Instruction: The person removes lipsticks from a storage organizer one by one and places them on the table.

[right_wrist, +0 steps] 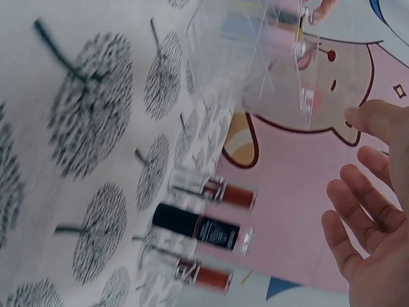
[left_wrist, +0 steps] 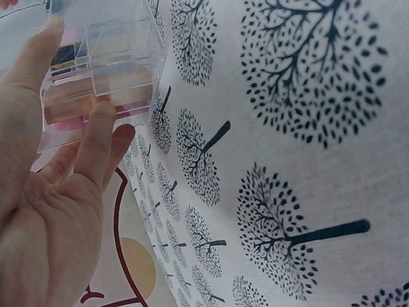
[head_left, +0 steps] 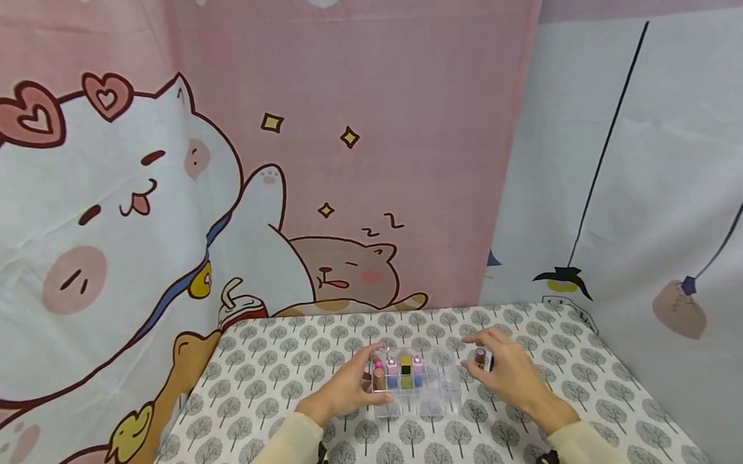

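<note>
My left hand (head_left: 344, 388) grips the left end of a clear plastic cosmetics organizer (head_left: 445, 378), thumb at the near side and fingers at the far side. Pink, yellow, blue and brown cosmetics (head_left: 406, 372) fill its left compartments; a brown-pink tube (left_wrist: 67, 109) lies close to my fingers in the left wrist view. Off the organizer's right end, my right hand (head_left: 514, 373) holds nothing, its thumb and fingers spread apart. Near it stand a black tube (right_wrist: 198, 227) and two clear lip gloss tubes with red-brown parts, one (right_wrist: 233, 195) on each side.
A white cloth (head_left: 413, 459) printed with grey trees covers the table. Behind it hangs a pink cartoon curtain (head_left: 417, 150), and a pale curtain (head_left: 632, 170) hangs on the right. Small dark objects (head_left: 548, 462) show by both wrists.
</note>
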